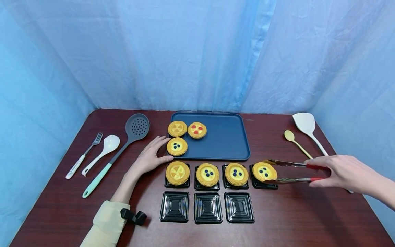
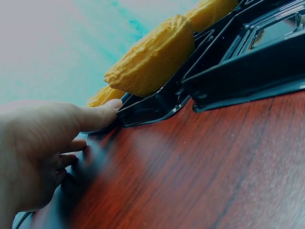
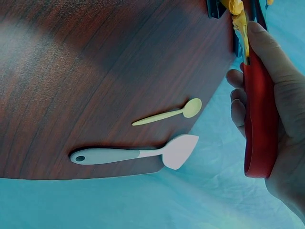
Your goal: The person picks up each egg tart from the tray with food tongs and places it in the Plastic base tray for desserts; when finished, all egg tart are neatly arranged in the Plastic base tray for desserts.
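My right hand grips red-handled tongs, also seen in the right wrist view with red handles. The tongs' tips lie around a blueberry-topped tart on the rightmost black square tray. My left hand has its fingers extended at the left edge of the blue tray, holding nothing; in the left wrist view the thumb is at a dark edge. On the blue tray sit a plain-topped tart, a red-topped tart and a blueberry tart.
Three more tarts, one being a blueberry tart, sit on black trays in the same row. In front lie three bare black trays. A slotted spoon, white ladle and fork lie left; a yellow spoon and white turner lie right.
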A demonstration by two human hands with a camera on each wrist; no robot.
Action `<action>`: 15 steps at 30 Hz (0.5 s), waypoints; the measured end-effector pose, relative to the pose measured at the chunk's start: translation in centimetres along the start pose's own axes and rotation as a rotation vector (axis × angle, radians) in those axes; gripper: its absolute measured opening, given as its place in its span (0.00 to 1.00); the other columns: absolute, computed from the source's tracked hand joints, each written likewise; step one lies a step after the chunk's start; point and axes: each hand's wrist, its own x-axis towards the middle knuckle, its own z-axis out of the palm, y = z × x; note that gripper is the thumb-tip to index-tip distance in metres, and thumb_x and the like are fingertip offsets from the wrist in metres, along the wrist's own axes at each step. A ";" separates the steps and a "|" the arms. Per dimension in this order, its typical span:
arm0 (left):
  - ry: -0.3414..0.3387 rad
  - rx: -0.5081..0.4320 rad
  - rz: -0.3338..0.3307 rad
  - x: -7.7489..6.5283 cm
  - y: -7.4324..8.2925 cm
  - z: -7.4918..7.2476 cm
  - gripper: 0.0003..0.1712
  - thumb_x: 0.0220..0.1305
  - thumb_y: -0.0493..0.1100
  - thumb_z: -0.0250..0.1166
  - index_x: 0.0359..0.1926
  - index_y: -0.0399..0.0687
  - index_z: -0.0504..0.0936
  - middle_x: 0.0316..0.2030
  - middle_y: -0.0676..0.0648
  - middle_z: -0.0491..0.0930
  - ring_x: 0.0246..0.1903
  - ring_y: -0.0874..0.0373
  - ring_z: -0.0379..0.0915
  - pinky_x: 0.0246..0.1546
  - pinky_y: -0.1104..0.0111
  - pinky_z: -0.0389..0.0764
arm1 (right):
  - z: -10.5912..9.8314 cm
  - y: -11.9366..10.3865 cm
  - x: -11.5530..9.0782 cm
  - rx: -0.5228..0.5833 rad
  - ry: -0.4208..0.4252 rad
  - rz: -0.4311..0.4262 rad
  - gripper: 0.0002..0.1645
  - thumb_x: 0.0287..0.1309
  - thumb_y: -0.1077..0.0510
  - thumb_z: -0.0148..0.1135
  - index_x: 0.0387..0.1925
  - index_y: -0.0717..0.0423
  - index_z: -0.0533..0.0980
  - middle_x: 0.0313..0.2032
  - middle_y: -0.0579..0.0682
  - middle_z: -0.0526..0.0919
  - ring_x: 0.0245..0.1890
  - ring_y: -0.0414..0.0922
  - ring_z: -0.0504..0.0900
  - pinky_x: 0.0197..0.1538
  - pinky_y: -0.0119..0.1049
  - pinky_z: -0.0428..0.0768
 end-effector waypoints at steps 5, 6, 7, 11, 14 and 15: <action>-0.001 -0.002 0.000 0.0 0.0 0.0 0.46 0.66 0.56 0.71 0.79 0.53 0.63 0.80 0.40 0.56 0.83 0.40 0.41 0.77 0.34 0.51 | 0.0 0.0 0.0 0.000 -0.004 -0.001 0.35 0.37 0.31 0.82 0.46 0.43 0.88 0.37 0.34 0.89 0.25 0.22 0.65 0.28 0.28 0.67; -0.001 -0.002 0.001 -0.1 0.0 0.0 0.46 0.66 0.56 0.71 0.79 0.53 0.63 0.80 0.40 0.56 0.83 0.40 0.41 0.77 0.34 0.51 | 0.0 -0.1 0.0 -0.001 -0.003 -0.002 0.35 0.37 0.31 0.82 0.46 0.43 0.88 0.37 0.34 0.89 0.25 0.23 0.65 0.28 0.28 0.67; 0.000 -0.002 0.001 -0.1 0.0 0.0 0.46 0.66 0.56 0.71 0.79 0.53 0.63 0.80 0.40 0.56 0.83 0.40 0.41 0.77 0.34 0.51 | 0.0 -0.1 0.0 -0.003 -0.002 -0.004 0.35 0.37 0.31 0.82 0.46 0.43 0.88 0.37 0.33 0.88 0.25 0.23 0.65 0.29 0.28 0.67; 0.003 -0.003 0.000 -0.1 0.0 0.0 0.46 0.66 0.56 0.71 0.79 0.52 0.63 0.80 0.40 0.56 0.83 0.40 0.41 0.77 0.35 0.51 | 0.0 0.0 0.0 -0.006 0.008 -0.010 0.34 0.36 0.31 0.82 0.46 0.42 0.88 0.36 0.31 0.87 0.25 0.23 0.63 0.28 0.27 0.66; 0.005 -0.003 0.000 -0.1 0.1 0.0 0.46 0.66 0.56 0.71 0.79 0.52 0.63 0.80 0.40 0.56 0.83 0.40 0.41 0.77 0.35 0.51 | 0.0 0.0 0.0 -0.009 0.013 -0.015 0.35 0.36 0.31 0.82 0.45 0.42 0.88 0.36 0.32 0.87 0.26 0.22 0.63 0.28 0.27 0.66; 0.005 -0.003 0.000 -0.1 0.1 0.0 0.46 0.66 0.56 0.71 0.79 0.52 0.63 0.80 0.40 0.56 0.83 0.40 0.41 0.77 0.35 0.51 | 0.1 0.0 0.0 -0.010 0.013 -0.016 0.35 0.36 0.30 0.82 0.45 0.42 0.88 0.36 0.32 0.87 0.26 0.22 0.63 0.28 0.28 0.66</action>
